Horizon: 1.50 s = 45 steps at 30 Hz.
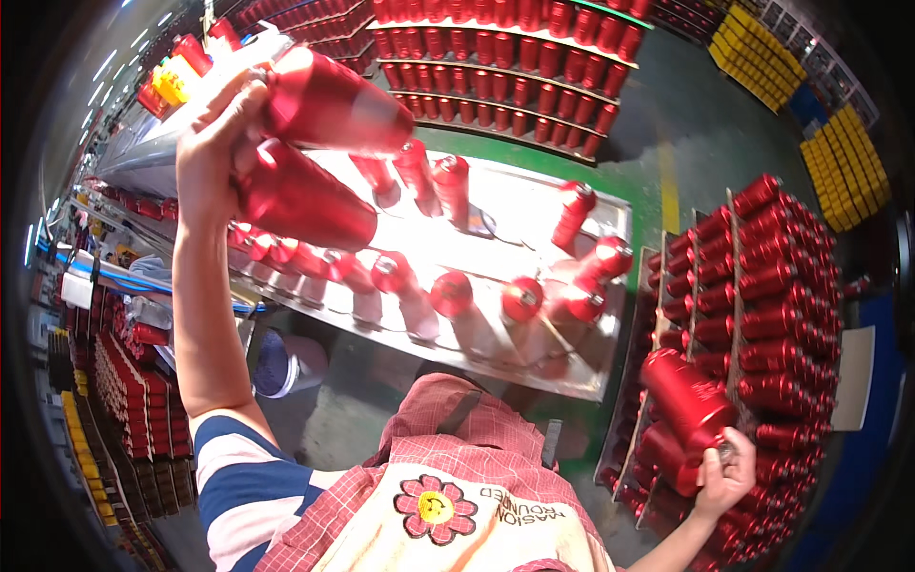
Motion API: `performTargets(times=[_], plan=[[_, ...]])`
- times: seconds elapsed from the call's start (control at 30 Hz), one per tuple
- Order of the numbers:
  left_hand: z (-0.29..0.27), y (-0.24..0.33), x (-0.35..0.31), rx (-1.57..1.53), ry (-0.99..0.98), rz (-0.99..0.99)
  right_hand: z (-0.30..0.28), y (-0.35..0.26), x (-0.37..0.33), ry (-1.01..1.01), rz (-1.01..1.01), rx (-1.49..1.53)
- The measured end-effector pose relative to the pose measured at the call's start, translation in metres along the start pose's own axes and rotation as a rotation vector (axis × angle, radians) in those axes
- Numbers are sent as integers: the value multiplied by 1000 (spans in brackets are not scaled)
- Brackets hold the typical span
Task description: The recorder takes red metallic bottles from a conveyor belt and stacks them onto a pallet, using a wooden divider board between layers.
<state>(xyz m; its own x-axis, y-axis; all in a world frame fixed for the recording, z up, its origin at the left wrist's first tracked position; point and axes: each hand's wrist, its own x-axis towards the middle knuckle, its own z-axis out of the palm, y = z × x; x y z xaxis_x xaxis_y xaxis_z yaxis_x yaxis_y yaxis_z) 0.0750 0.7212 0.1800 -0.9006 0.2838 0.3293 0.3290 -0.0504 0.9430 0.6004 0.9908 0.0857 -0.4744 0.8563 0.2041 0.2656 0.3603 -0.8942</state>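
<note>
My left hand [217, 129] is raised at the upper left, closed around the narrow ends of two shiny red metal bottles. The upper bottle [334, 103] and the lower bottle [303, 198] point right, above the bright table [515, 212]. Low on the right, my right hand [728, 475] grips the steel-coloured neck of another red bottle [688, 396], which tilts up and left beside a loaded rack. A further red bottle [667, 458] lies just behind it; whether my fingers hold that one too is unclear. Several red bottles [452, 294] stand on the table.
The rack [734, 276] on my right is packed with red bottles. Tall shelves [505, 71] of them stand beyond the table. A white bucket [303, 362] sits under the table's left part. Yellow stacks [758, 57] rise at the far right.
</note>
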Motion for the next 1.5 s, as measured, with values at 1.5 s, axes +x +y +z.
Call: performTargets(times=[1.5], plan=[[-79, -358, 185, 590, -600, -381, 550, -33, 178, -555, -124, 225]])
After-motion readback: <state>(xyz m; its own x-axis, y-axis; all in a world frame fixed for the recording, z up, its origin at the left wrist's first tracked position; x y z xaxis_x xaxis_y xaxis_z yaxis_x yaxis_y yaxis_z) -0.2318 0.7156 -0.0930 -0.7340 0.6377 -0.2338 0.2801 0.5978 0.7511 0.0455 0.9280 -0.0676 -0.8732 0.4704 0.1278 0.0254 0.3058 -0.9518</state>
